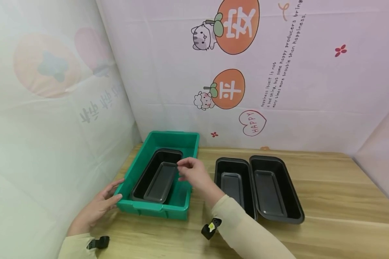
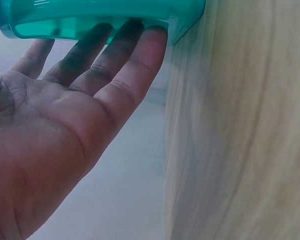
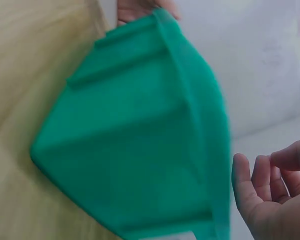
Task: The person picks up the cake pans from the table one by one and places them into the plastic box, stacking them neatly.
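A green plastic bin (image 1: 189, 213) stands on the table and holds one dark loaf pan (image 1: 161, 181), which lies lengthwise along it. At the bin's near left corner my left hand (image 1: 98, 207) holds the rim, thumb on top; in the left wrist view its fingers (image 2: 139, 62) reach under the green lip. Over the bin's right side hovers my right hand (image 1: 196, 174), fingers loosely bent, nothing between them. The right wrist view shows that hand (image 3: 272, 192) beside the bin's rim (image 3: 212, 120). Two more dark loaf pans, a left one (image 1: 231, 181) and a right one (image 1: 272, 190), sit side by side.
The wooden table (image 1: 337, 201) extends to the right of the pans. Behind it hangs a printed white cloth (image 1: 168, 72), and another pale cloth (image 1: 52, 144) closes off the left side. My right forearm (image 1: 246, 230) partly covers the left pan of the pair.
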A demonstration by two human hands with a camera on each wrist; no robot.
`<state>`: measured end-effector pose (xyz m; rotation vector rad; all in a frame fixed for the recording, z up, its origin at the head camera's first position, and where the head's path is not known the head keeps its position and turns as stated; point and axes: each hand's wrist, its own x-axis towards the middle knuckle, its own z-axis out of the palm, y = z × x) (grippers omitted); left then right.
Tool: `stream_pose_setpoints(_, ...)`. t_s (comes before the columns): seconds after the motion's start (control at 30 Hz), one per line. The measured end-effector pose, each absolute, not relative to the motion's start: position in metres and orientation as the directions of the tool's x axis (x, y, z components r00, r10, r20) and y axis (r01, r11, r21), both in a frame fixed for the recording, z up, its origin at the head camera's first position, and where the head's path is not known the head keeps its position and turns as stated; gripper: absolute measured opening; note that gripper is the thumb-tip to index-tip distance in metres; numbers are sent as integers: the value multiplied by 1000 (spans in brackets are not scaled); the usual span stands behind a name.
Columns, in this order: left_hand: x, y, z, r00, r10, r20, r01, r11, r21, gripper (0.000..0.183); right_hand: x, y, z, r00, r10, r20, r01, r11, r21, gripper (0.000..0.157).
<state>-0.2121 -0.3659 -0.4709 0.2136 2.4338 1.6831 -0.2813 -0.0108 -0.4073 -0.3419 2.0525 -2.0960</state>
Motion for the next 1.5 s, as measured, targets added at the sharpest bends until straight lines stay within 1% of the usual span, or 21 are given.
stream_pose_setpoints(0.13, -213, -366, -472, -973, 223, -54, 30, 356, 934, 58, -285, 15, -397, -973, -229, 19, -2, -71, -997, 20)
stream_pose_setpoints(0.23, -212, -367, -472, -972, 229, -50, 37, 359, 933, 58, -290, 35, -395, -984, -175, 28, -12, -94, -996, 19)
stream_pose_setpoints(0.37, -212, -368, -473, -972, 226, -59, 24, 345, 938, 58, -294, 59, -397, -990, -139, 35, -22, -97, -995, 18)
stream_pose_setpoints(0.83, -212, -369, -471, -972, 226, -57, 21, 329, 944, 58, -281, 116, -395, -996, -89, -2, -1, 29, -1000, 21)
stream_pose_setpoints(1.03, -211, -368, -471, -972, 227, -60, 23, 346, 938, 58, -271, 144, -404, -995, -100, 12, -20, 82, -996, 24)
stream_pose_setpoints(1.2, -214, -366, -470, -971, 233, -50, 38, 357, 933, 58, -261, 180, -414, -997, -73, 34, -42, 108, -993, 28)
stream_pose_setpoints(1.33, -215, -365, -470, -970, 238, -46, 43, 356, 934, 58, -255, 211, -419, -997, -55, 47, -53, 102, -993, 24)
stream_pose_setpoints(1.5, -214, -365, -471, -971, 233, -60, 28, 357, 934, 58, -248, 243, -421, -997, -53, 48, -51, 69, -996, 12)
